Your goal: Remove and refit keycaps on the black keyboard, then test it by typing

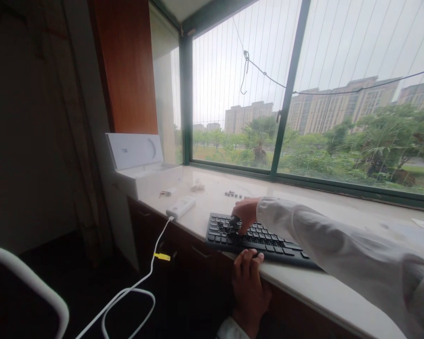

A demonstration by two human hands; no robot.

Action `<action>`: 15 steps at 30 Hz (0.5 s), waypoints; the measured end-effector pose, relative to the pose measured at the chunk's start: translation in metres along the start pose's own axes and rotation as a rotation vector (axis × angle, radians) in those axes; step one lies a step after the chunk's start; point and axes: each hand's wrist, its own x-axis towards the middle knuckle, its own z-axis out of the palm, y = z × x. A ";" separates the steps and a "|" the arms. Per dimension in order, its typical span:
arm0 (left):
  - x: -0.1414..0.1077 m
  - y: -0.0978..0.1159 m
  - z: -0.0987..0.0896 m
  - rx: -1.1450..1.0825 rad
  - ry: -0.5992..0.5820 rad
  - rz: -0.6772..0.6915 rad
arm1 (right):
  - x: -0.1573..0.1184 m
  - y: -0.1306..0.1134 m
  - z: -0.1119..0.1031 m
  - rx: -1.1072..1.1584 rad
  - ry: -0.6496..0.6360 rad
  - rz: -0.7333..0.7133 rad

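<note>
A black keyboard (257, 240) lies at a slant along the front edge of the light counter. Dark gaps among its keys look like spots without keycaps. My right hand (246, 214) reaches down over the left part of the keys. Its fingers are closed around a small dark object (235, 222) whose kind I cannot make out. Below, my left hand (249, 282) has its fingers bent up over the counter edge, gripping the keyboard's front rim. Behind the keyboard, several small dark pieces like keycaps (235, 194) lie in a row.
On the counter (212, 188), a white power-bank-like block (181, 207) has a white cable (151, 263) with a yellow tag hanging off the edge. An open white box (148, 176) stands at the left end. Windows (233, 117) run behind; a white tube (31, 282) curves at lower left.
</note>
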 end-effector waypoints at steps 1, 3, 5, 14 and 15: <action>0.000 0.000 0.000 -0.002 -0.007 -0.004 | 0.000 -0.001 0.000 0.006 -0.002 0.000; 0.000 0.001 0.000 0.002 -0.010 -0.009 | 0.000 -0.002 0.000 0.012 -0.003 0.005; 0.000 0.002 0.000 -0.006 0.002 -0.013 | 0.000 -0.003 0.000 0.010 0.001 0.013; 0.001 0.002 -0.003 -0.004 -0.037 -0.017 | 0.006 0.012 0.007 0.117 0.007 -0.023; 0.001 0.002 -0.003 -0.001 -0.046 -0.022 | 0.006 0.013 0.007 0.112 0.017 -0.024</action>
